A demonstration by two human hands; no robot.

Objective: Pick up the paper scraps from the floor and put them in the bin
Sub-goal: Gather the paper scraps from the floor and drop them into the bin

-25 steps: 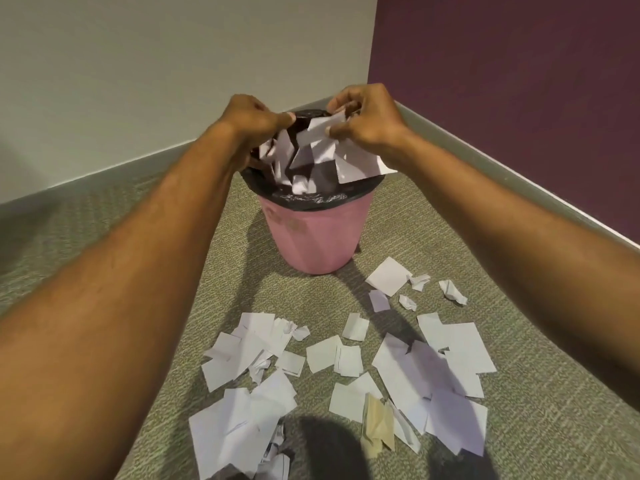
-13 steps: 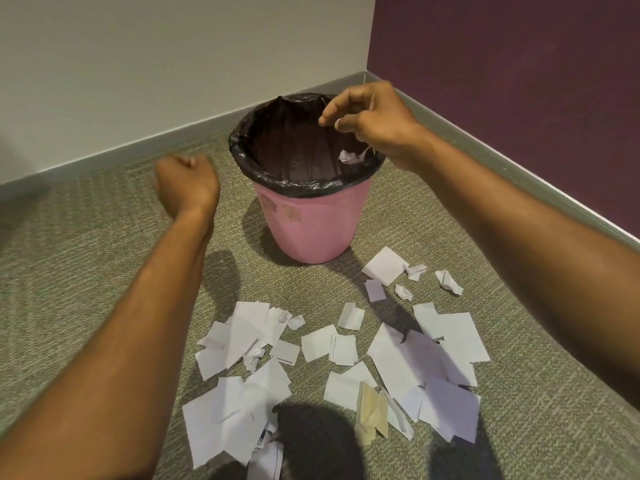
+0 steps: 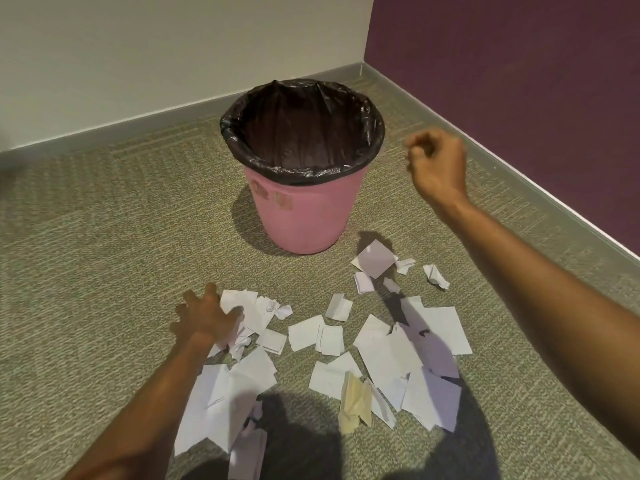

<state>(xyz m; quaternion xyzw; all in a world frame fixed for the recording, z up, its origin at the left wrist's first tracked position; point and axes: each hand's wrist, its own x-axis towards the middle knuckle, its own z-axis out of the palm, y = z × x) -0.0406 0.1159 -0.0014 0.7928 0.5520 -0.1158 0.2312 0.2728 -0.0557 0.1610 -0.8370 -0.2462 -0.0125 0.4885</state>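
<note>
Paper scraps cover the near middle of the carpeted floor, which runs far to a corner where a pale wall meets a purple wall. We find the bin, pink with a black liner folded over its rim, upright in the far middle, just beyond the scraps. The part of its inside that we can see shows liner only.

The scraps form two groups. The left group has large white sheets and crumpled bits. The right group has overlapping sheets. A few loose pieces lie between these groups and the bin.

The left hand is low over the far end of the left group, fingers spread wide. Blur prevents us from telling whether it touches the paper, and it grips nothing that we can see. The right hand hangs in the air just right of the bin rim, fingers curled in toward the thumb, with no paper showing in them.

We judge the step in hand to be the gathering of a handful. Much paper lies on the floor, so the task is far from complete. The next move calls for the left fingers to close round several sheets at once, and for the right hand to go down to the right group.

The smallest items will likely need a fingertip pinch:
- a tan scrap at the near middle
- a crumpled white ball at the far right
- tiny bits beside the square sheet
</note>
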